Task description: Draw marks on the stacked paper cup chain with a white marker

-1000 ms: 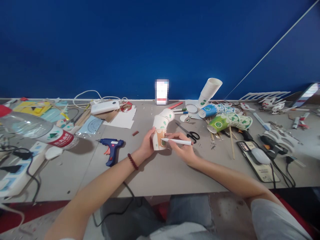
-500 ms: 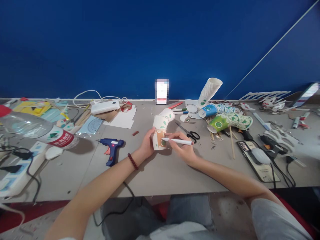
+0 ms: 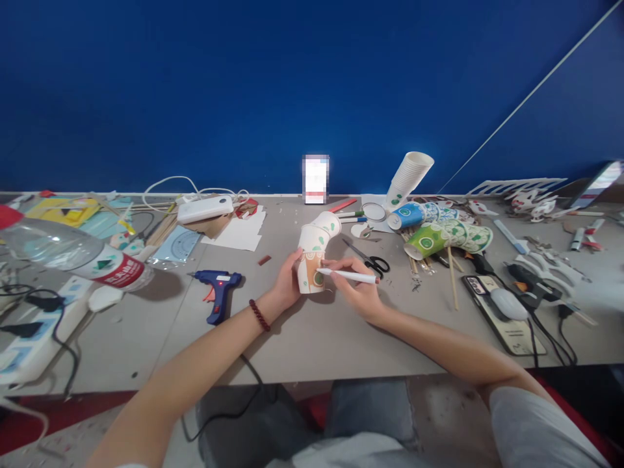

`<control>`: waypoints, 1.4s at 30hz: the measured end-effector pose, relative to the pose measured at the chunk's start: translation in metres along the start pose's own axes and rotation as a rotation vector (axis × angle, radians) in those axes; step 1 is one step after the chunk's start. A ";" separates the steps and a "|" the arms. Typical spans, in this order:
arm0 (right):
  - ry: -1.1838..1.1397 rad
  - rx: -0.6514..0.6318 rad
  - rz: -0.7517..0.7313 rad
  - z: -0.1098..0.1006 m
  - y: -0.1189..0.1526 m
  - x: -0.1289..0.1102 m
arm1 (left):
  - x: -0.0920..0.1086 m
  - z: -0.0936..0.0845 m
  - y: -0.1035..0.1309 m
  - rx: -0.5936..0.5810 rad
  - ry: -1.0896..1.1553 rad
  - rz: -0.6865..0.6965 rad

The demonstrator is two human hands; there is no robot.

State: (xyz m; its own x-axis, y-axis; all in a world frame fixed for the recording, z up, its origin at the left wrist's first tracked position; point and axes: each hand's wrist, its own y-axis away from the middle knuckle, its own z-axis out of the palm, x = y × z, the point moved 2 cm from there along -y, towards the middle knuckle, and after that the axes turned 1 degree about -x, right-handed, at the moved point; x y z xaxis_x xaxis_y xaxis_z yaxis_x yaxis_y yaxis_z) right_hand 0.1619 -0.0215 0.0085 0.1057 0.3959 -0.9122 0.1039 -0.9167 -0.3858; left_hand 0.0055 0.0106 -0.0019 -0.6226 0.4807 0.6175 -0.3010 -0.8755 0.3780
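Head view, frame centre: our left hand (image 3: 286, 283) holds the joined cups (image 3: 312, 244), our right hand (image 3: 363, 297) a marker (image 3: 358, 277), which could skid if the cups roll.

This looks like a craft workshop: a long grey worktable (image 3: 302, 344) against a blue wall (image 3: 244, 97), strewn with hand tools and offcuts. A blue glue gun (image 3: 221, 299) lies left of centre, with a power strip (image 3: 22, 357) at the near left holding black plugs (image 3: 22, 329). Cut white paper (image 3: 238, 229) lies at the far left; scissors (image 3: 377, 265), a wooden stick (image 3: 454, 281) and a stack of paper cups (image 3: 409, 179) sit towards the right.
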 end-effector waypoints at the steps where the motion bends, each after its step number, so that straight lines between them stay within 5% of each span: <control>1: -0.003 0.006 0.000 -0.001 0.000 0.000 | 0.000 0.000 0.000 0.003 0.000 0.003; 13: 0.023 -0.074 -0.042 0.004 0.004 -0.006 | 0.004 -0.007 -0.007 0.057 0.039 0.132; 42: 0.134 -0.071 -0.027 0.007 0.005 -0.005 | 0.002 -0.010 -0.011 0.043 0.014 0.121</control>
State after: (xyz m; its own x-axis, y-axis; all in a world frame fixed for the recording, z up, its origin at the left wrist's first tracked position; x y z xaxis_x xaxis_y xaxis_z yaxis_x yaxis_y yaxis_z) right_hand 0.1547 -0.0288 0.0104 0.2327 0.4287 -0.8730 0.1781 -0.9012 -0.3951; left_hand 0.0001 0.0203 -0.0118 -0.6627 0.3708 0.6506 -0.1922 -0.9239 0.3308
